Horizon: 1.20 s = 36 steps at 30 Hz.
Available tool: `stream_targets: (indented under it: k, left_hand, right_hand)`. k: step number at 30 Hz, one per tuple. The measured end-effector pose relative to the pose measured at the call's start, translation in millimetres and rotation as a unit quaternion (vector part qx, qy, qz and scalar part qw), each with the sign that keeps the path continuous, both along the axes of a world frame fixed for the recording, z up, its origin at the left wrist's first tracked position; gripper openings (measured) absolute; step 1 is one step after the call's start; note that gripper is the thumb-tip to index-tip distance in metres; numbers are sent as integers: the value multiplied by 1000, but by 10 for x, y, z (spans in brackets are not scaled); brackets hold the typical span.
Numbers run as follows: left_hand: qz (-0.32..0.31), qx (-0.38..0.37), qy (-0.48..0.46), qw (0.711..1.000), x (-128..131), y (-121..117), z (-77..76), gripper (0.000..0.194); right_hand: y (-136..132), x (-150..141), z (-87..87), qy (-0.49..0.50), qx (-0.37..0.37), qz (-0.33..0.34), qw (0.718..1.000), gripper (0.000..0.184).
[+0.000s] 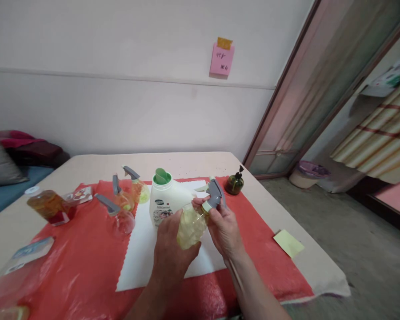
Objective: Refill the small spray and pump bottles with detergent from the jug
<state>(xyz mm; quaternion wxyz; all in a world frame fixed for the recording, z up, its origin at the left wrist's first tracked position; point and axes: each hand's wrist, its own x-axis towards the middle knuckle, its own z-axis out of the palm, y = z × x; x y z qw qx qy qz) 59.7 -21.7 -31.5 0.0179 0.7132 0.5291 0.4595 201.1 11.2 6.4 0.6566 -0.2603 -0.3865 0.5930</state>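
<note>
Between my hands a faceted yellowish clear spray bottle [190, 227] with a grey trigger head is held tilted over the white sheet. My left hand [170, 244] is wrapped round the bottle's body. Fingers of my right hand [224, 226] are closed on its neck, just under the grey spray head [215, 195]. Just behind stands a white jug [168, 200] with a green spout, its lower part hidden by my left hand. Farther left are three more spray bottles: a pinkish one [123, 222], an orange one [125, 201] and a yellowish one [140, 191].
A dark green pump bottle [235, 183] stands at the back right. Yellow sticky notes [288, 243] lie at the right. An amber liquid bottle [50, 206] and a clear packet [26, 262] are at the left. The red cover [83, 262] and white sheet [136, 266] lie on the table.
</note>
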Motion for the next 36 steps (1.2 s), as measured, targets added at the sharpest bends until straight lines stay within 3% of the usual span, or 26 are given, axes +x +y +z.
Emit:
stream_targets:
  k: [4, 7, 9, 11, 14, 17, 18, 19, 20, 23, 24, 25, 27, 28, 30, 33, 35, 36]
  left_hand:
    - [43, 44, 37, 997, 7, -33, -26, 69]
    - [-11, -5, -34, 999, 66, -108, 24, 70]
    - [-72, -60, -150, 984, 111, -150, 94, 68]
    - [-107, -104, -306, 940, 138, -162, 171, 68]
    - [-85, -213, -476, 849, 131, -131, 253, 68]
    - [-119, -418, -504, 746, 111, -102, 264, 72]
    - [-143, -451, -499, 726, 110, -101, 251, 75]
    - [-163, -447, -493, 729, 112, -106, 231, 74]
    - [-175, -407, -481, 757, 117, -115, 205, 68]
    - [-169, -168, -356, 904, 141, -154, 105, 54]
    - [-158, -97, -296, 937, 149, -167, 73, 52]
    - [-153, -51, -247, 956, 157, -177, 48, 51]
    - [-181, -47, -238, 953, 166, -185, 31, 60]
    - [-208, -80, -284, 933, 165, -181, 42, 72]
    - [-236, -186, -417, 858, 148, -160, 93, 92]
    - [-213, -369, -526, 736, 101, -125, 196, 86]
    - [-233, -432, -511, 705, 76, -124, 238, 77]
    - [-248, -426, -492, 717, 71, -132, 246, 72]
  right_hand:
    - [-72, -148, -51, 22, 1, -58, 998, 22]
    - [-92, -178, -55, 15, -6, -110, 994, 20]
    - [-72, -119, -13, 25, -26, -124, 992, 19]
    - [-43, -25, 60, 50, -34, -148, 987, 19]
    - [-32, 97, 184, 76, -16, -181, 980, 21]
    - [-61, 132, 261, 65, 4, -172, 983, 19]
    - [-70, 128, 271, 63, 7, -167, 984, 18]
    - [-77, 120, 275, 65, 8, -165, 984, 19]
    - [-78, 112, 275, 72, 6, -166, 984, 19]
    - [-64, 104, 274, 108, -5, -167, 980, 21]
    - [-58, 111, 278, 119, -9, -166, 979, 22]
    - [-54, 123, 285, 127, -11, -163, 978, 23]
    - [-53, 158, 306, 138, -13, -164, 977, 25]
    - [-55, 178, 317, 140, -13, -167, 976, 25]
    - [-64, 211, 335, 136, -11, -169, 976, 23]
    - [-82, 218, 344, 126, -8, -149, 981, 19]
    - [-90, 200, 342, 120, -9, -136, 983, 19]
    - [-91, 190, 341, 118, -10, -136, 984, 20]
